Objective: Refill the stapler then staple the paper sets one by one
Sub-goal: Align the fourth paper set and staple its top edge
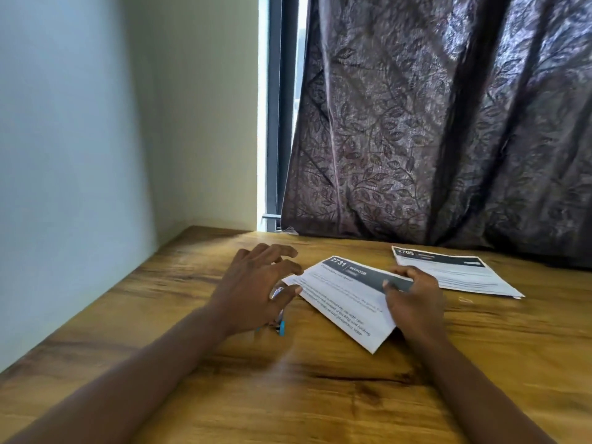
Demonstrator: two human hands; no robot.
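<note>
While the left hand's fingers (282, 256) hover spread above the blue stapler (279, 318), which lies just beneath the palm with its long axis running toward the person, the right hand (413, 299) pinches the paper set (344, 293), whose near corner lies just right of the stapler on the desk (320, 395).

A wooden surface (320, 395) with a strong brown grain fills the lower part of the view, its far edge meeting a pale wall on the left and a dark curtain at the back. Far right on it lies a flat paper set (455, 272) headed 2705. Nearer the middle, another paper set (344, 298) headed 2731 rests on the wood by one end, the other end lifted. Just left of it lies a small object with a blue end (281, 326), mostly hidden, so its kind cannot be told
</note>
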